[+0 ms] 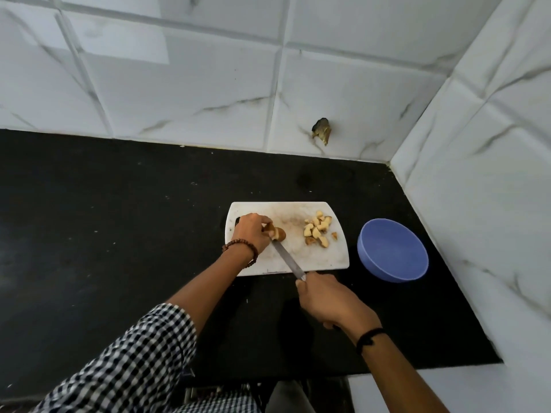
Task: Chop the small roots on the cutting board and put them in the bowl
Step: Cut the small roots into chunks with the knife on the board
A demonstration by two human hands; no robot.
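Left hand (250,235) with fingers curled, pinching 1 small brown root (278,233) on the left part of the white cutting board (328,259). Right hand (326,302) clasped round the handle of a knife (287,260), handle hidden in the fist, blade tip at the root. Pile of pale chopped pieces (316,231) on the board's right part, apart from the root. Blue bowl (393,263) just right of the board, on the black countertop (119,219). Beaded bracelet (249,248) on the left wrist. Marbled wall tiles (179,84) behind.
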